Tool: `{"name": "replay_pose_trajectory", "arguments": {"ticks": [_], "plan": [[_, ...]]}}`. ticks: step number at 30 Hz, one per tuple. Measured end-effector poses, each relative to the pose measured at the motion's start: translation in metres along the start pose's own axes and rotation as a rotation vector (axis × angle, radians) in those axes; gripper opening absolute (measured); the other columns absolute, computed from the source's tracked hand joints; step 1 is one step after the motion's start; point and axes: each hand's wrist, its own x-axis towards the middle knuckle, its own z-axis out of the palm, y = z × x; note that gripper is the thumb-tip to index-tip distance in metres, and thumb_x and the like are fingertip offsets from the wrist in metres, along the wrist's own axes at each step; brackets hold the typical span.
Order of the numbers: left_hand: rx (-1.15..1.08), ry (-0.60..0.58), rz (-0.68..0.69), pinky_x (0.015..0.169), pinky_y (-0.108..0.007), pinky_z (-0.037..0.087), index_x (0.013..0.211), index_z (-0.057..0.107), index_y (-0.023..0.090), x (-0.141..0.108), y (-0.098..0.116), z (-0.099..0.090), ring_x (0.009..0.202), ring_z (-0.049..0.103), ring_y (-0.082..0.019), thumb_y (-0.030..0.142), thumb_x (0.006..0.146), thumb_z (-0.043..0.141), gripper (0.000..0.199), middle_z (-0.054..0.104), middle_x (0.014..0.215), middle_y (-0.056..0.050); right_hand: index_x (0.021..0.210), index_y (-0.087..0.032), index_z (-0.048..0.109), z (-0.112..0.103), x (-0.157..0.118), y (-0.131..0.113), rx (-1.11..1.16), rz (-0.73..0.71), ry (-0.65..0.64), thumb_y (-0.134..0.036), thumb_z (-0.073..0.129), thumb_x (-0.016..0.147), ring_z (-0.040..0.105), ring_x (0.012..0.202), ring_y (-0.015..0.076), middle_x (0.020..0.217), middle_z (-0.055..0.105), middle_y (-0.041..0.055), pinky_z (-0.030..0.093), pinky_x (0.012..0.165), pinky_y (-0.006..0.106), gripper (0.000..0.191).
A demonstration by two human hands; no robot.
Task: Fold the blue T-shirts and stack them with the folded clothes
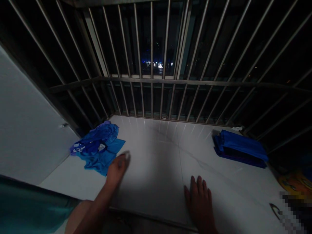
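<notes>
My left hand is at the right edge of a crumpled pile of blue clothes. Its fingers look loosely curled but blurred, and whether they grip anything cannot be made out. The pile has several shades of blue, some white print and a bit of purple at its edges. My right hand is open, palm down, fingers stretched forward over the white tiled ledge. Nothing is in it. At the right of the ledge lies a neatly folded stack of blue cloth, apart from both hands.
Metal window bars rise behind the ledge, with darkness and distant lights beyond. A pale wall panel bounds the left side, and teal fabric is at lower left. A yellow-orange patterned item sits at far right. The light is dim.
</notes>
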Motion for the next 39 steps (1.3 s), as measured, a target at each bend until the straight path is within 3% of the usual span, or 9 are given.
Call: {"name": "replay_pose_trajectory", "arguments": {"ticks": [3, 7, 14, 19, 24, 27, 31, 35, 39], "plan": [[0.342, 0.051, -0.114, 0.122, -0.064, 0.051, 0.141, 0.069, 0.002, 0.030, -0.045, -0.032, 0.144, 0.064, -0.046, 0.048, 0.100, 0.055, 0.064, 0.071, 0.148, -0.030, 0.161, -0.007, 0.059, -0.002, 0.000, -0.001, 0.010, 0.013, -0.006, -0.060, 0.034, 0.113, 0.041, 0.162, 0.0524, 0.169, 0.050, 0.0312, 0.036, 0.126, 0.073, 0.075], [0.565, -0.052, -0.088, 0.120, -0.063, 0.052, 0.142, 0.070, 0.001, 0.024, -0.053, -0.023, 0.146, 0.063, -0.044, 0.033, 0.102, 0.051, 0.054, 0.070, 0.149, -0.031, 0.161, -0.007, 0.059, 0.000, -0.002, -0.001, 0.027, 0.002, 0.024, -0.059, 0.035, 0.113, 0.039, 0.163, 0.0528, 0.169, 0.050, 0.0318, 0.036, 0.126, 0.074, 0.075], [0.524, -0.274, 0.021, 0.116, -0.039, 0.058, 0.154, 0.065, 0.005, -0.034, 0.038, 0.038, 0.150, 0.063, -0.029, 0.013, 0.105, 0.045, 0.054, 0.069, 0.155, -0.025, 0.155, -0.009, 0.065, 0.005, 0.004, -0.001, 0.110, 0.008, -0.011, -0.057, 0.039, 0.113, 0.042, 0.162, 0.0526, 0.168, 0.053, 0.0309, 0.037, 0.124, 0.079, 0.069], [0.209, -0.557, 0.100, 0.126, -0.041, 0.051, 0.158, 0.063, 0.014, -0.080, 0.117, 0.057, 0.155, 0.058, -0.027, 0.025, 0.111, 0.040, 0.054, 0.061, 0.166, -0.018, 0.170, -0.020, 0.049, -0.003, -0.001, -0.045, 0.337, -0.340, -0.039, -0.045, 0.051, 0.113, 0.042, 0.165, 0.0359, 0.179, 0.044, 0.0167, 0.045, 0.131, 0.059, 0.062], [-0.213, -0.745, 0.127, 0.100, -0.035, 0.062, 0.120, 0.080, 0.024, -0.103, 0.159, 0.044, 0.104, 0.081, -0.023, 0.038, 0.117, 0.030, 0.053, 0.086, 0.117, -0.010, 0.179, -0.018, 0.028, -0.001, -0.017, -0.098, 0.410, -0.521, -0.075, -0.030, 0.062, 0.106, 0.055, 0.156, 0.0345, 0.172, 0.053, 0.0192, 0.051, 0.126, 0.056, 0.082], [-0.205, -0.603, 0.172, 0.097, -0.037, 0.063, 0.111, 0.079, 0.023, -0.088, 0.148, 0.032, 0.101, 0.080, -0.024, 0.037, 0.116, 0.033, 0.048, 0.085, 0.109, -0.010, 0.174, -0.020, 0.041, 0.001, -0.016, -0.108, 0.359, -0.509, -0.111, -0.027, 0.068, 0.103, 0.062, 0.148, 0.0337, 0.164, 0.062, 0.0172, 0.051, 0.125, 0.053, 0.077], [0.071, -0.325, 0.341, 0.126, -0.057, 0.049, 0.138, 0.077, 0.022, -0.047, 0.098, 0.025, 0.151, 0.060, -0.035, 0.032, 0.109, 0.051, 0.040, 0.071, 0.154, -0.016, 0.156, -0.030, 0.067, -0.002, -0.006, -0.107, 0.251, -0.515, -0.193, -0.023, 0.071, 0.104, 0.065, 0.144, 0.0317, 0.159, 0.068, 0.0110, 0.049, 0.124, 0.050, 0.052], [0.382, -0.303, 0.262, 0.123, -0.064, 0.051, 0.159, 0.066, 0.027, -0.003, 0.044, 0.014, 0.162, 0.047, -0.041, 0.038, 0.109, 0.054, 0.052, 0.051, 0.176, -0.013, 0.147, -0.035, 0.073, -0.004, 0.001, -0.098, 0.182, -0.505, -0.278, -0.013, 0.063, 0.105, 0.066, 0.142, 0.0302, 0.155, 0.072, 0.0064, 0.046, 0.124, 0.053, 0.048], [0.492, -0.242, 0.161, 0.126, -0.063, 0.046, 0.170, 0.053, 0.023, 0.041, 0.001, -0.014, 0.161, 0.047, -0.041, 0.051, 0.111, 0.048, 0.065, 0.049, 0.176, -0.017, 0.141, -0.031, 0.077, -0.011, 0.005, -0.069, 0.151, -0.457, -0.280, -0.005, 0.055, 0.100, 0.067, 0.142, 0.0277, 0.151, 0.075, 0.0054, 0.046, 0.124, 0.050, 0.054]]}}
